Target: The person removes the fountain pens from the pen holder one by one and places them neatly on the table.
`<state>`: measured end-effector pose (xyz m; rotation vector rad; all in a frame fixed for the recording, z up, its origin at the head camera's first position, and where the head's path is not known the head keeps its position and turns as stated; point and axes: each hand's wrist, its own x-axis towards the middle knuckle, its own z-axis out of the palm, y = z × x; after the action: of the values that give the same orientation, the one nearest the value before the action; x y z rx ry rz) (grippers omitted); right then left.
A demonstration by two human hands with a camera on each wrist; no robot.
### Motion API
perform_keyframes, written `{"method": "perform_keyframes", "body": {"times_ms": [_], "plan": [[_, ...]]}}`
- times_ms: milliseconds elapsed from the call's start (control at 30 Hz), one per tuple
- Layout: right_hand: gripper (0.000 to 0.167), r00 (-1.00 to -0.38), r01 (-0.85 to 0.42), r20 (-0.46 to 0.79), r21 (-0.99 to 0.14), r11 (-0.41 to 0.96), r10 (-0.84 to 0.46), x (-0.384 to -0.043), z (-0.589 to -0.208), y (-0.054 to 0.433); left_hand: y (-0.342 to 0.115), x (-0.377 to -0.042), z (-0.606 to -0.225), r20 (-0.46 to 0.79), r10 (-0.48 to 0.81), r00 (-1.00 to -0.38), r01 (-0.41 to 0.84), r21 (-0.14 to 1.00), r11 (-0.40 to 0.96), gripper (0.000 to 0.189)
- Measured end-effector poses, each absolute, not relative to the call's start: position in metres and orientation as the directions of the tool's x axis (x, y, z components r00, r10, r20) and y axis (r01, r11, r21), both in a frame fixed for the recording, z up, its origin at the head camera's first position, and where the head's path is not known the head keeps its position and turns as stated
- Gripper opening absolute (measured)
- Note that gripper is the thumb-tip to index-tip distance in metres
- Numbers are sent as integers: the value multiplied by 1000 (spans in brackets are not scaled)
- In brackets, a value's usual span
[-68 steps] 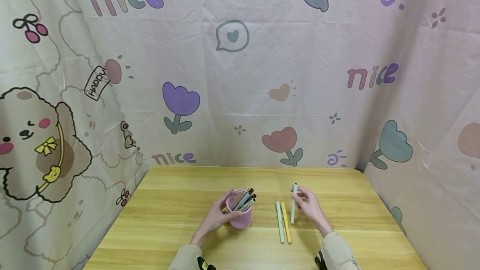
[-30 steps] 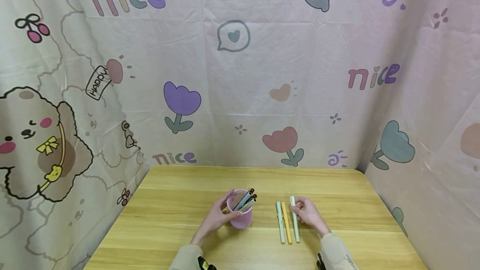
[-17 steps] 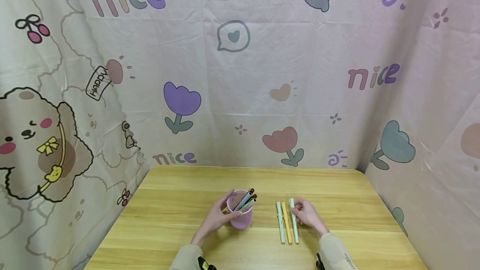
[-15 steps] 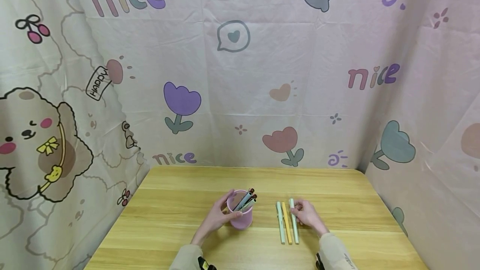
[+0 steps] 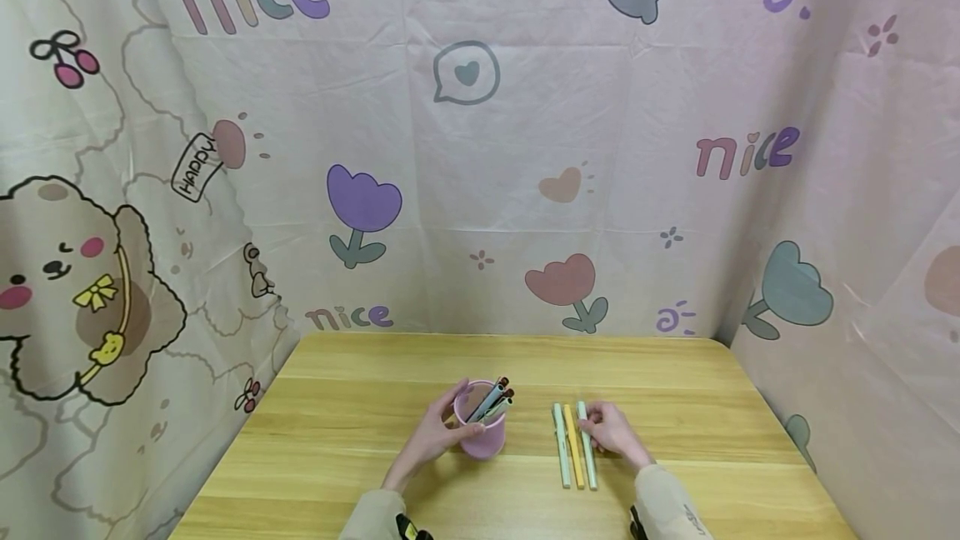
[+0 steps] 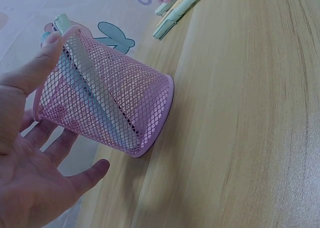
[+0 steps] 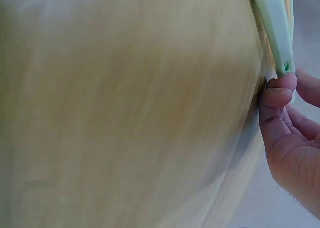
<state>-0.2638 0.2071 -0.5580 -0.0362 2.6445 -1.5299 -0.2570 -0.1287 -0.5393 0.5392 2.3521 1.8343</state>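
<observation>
The green pen (image 5: 588, 457) in your right hand (image 5: 611, 427) is pale mint, slim and smooth, with a small, darker green slot near the end at your fingertips. You pinch it between thumb and forefinger by its far end. It sits on the right of a row of 3 on the counter (image 5: 337, 415), just beside the yellow pen (image 5: 574, 448), with the clip pen (image 5: 562, 448), also pale green, on the yellow's other side. You cannot tell from these views whether the far end, under your fingers, touches the wood.

Your left hand (image 5: 435, 433) grips the cup (image 5: 483, 442), thumb on the near rim and fingers round the left side. The cup is pink mesh, upright on the counter, to the left of the row. In it stand several pens, among them a blue pen (image 5: 489, 400), a light green pen (image 5: 498, 408) and at least 2 brown ends (image 5: 508, 393), all leaning right; the exact count is hidden.

The green pen's long axis runs away from you, its far end angled slightly left, its near end towards you. It lies almost parallel to the other 2 in the row.
</observation>
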Motion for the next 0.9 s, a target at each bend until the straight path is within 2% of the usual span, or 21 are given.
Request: {"method": "perform_keyframes", "body": {"times_ms": [400,633,900], "plan": [[21,-994,65,-103,-845,531,-41,-265,-559,205,-129,-257,-541,128,340,-932,209,955,212,89],[29,-996,62,-89,-839,540,-25,-265,-561,204,-129,-257,-541,132,338,-932,212,954,211,89],[30,-994,86,-107,-839,537,-8,-263,-560,205,-129,-257,-540,126,339,-932,203,958,202,88]]}}
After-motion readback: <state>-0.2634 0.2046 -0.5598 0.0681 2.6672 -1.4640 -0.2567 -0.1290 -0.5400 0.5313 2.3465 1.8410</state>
